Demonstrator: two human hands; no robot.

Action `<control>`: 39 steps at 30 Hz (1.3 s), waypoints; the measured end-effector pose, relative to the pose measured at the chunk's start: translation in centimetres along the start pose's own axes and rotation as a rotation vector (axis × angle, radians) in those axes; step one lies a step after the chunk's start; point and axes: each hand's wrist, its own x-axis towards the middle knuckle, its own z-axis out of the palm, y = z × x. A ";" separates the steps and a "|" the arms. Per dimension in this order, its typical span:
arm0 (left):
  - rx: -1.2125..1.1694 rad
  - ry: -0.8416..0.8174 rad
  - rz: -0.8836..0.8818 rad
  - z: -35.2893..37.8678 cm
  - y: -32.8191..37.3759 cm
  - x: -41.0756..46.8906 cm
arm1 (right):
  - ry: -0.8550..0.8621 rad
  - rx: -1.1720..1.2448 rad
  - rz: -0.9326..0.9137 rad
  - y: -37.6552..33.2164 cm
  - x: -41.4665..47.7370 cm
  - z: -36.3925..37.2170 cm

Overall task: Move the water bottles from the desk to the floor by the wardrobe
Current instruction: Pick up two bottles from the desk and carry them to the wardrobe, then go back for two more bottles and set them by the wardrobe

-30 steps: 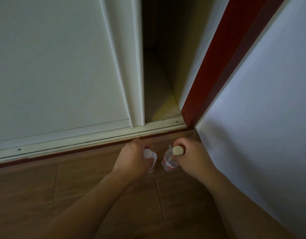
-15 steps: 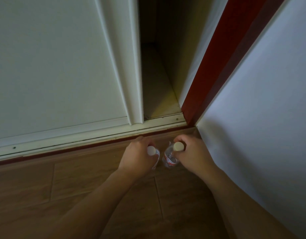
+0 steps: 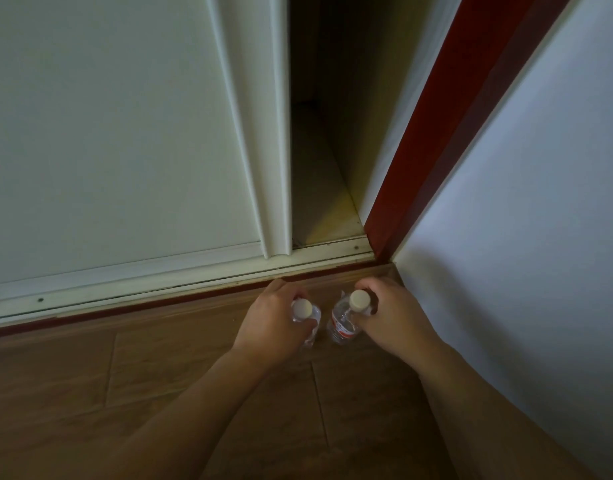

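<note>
Two small clear water bottles with white caps stand side by side low over the wooden floor, just in front of the wardrobe's sliding-door track. My left hand wraps the neck of the left bottle. My right hand grips the right bottle, which has a red and white label. Both bottles are upright; I cannot tell whether their bases touch the floor.
The white sliding door covers the left; a narrow dark gap opens into the wardrobe. A red frame post and a white wall close off the right side, forming a corner beside the bottles.
Both hands and their bottles have edged a little toward the door track and the corner. The grip on each bottle is unchanged.
</note>
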 end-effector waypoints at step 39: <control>0.383 0.088 -0.022 -54.0 40.6 -22.0 | 0.128 -0.285 -0.035 -40.1 -31.3 -49.6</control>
